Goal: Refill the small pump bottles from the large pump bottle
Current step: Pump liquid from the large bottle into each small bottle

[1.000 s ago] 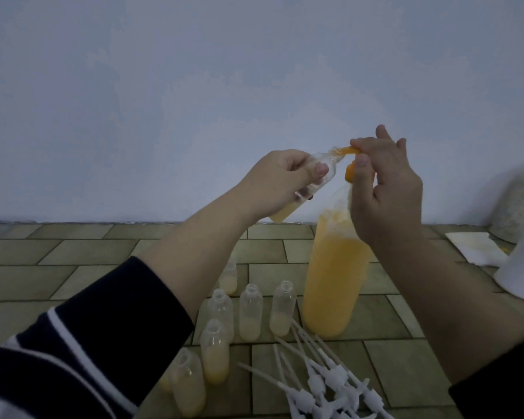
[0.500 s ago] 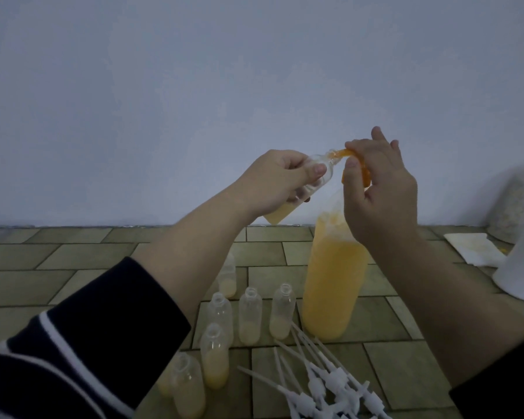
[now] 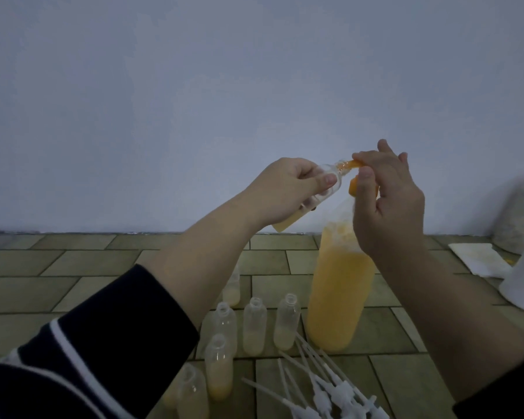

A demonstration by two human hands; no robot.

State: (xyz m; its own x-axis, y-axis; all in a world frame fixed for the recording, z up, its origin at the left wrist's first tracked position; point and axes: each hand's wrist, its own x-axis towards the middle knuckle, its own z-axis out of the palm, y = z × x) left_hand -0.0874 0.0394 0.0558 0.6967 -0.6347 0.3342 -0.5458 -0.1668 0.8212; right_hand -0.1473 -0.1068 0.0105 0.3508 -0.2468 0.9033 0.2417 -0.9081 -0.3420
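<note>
Plain pale wall behind, tiled floor (image 3: 73, 285) below my hands. My left hand (image 3: 282, 192) gripped a small pump bottle (image 3: 309, 204), fingers and thumb curled round its body, neck tilted up and to the right, base down-left with a little yellow liquid pooled there. My right hand (image 3: 387, 195) sat on the orange pump head (image 3: 353, 189) of the large pump bottle (image 3: 339, 291), fingers (image 3: 365, 179) curled over the top, thumb down its side; the orange spout (image 3: 439, 163)... correction: the orange spout (image 3: 350, 163) poked straight into the small bottle's mouth. Key relation: spout and small bottle's long axis lined up, neck just left of my right fingers, touching the spout. Right hand was the nearer one for the next pump press, I'd judge.

Below my hands on the floor stood more open small bottles (image 3: 254, 325), partly filled, and loose white pump tops (image 3: 324, 391) lay beside them, lower right. White paper (image 3: 478, 258) lay far right.

Versus half a second before: the pump head showed more orange under my right hand and looked risen, so a stroke seemed released. The small bottle stayed on the spout, same tilt. Large bottle did not shift.
</note>
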